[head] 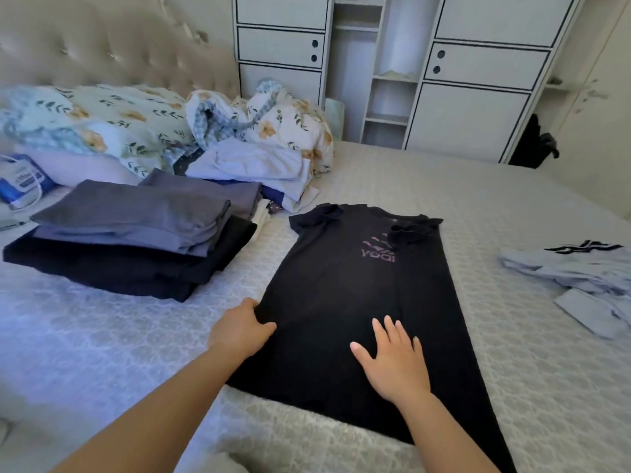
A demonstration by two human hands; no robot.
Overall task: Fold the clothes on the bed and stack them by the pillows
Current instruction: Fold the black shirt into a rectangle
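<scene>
A black T-shirt [345, 288] with a pink print lies spread on the bed, both sleeves folded in over its body. My left hand [240, 331] pinches the shirt's left side edge. My right hand [392, 360] rests flat on the lower part of the shirt, fingers spread. To the left stands a stack of folded grey and black clothes [136, 233]. Behind it lie the floral pillows [102, 121] against the headboard. A light blue garment [587, 285] with a black striped band lies crumpled at the right.
A rumpled floral duvet and pale blue clothes [259, 155] are heaped behind the shirt. A blue-and-white packet [20, 182] lies at the far left. White wardrobes [478, 80] stand beyond the bed [461, 186]. A dark item hangs at the right wall.
</scene>
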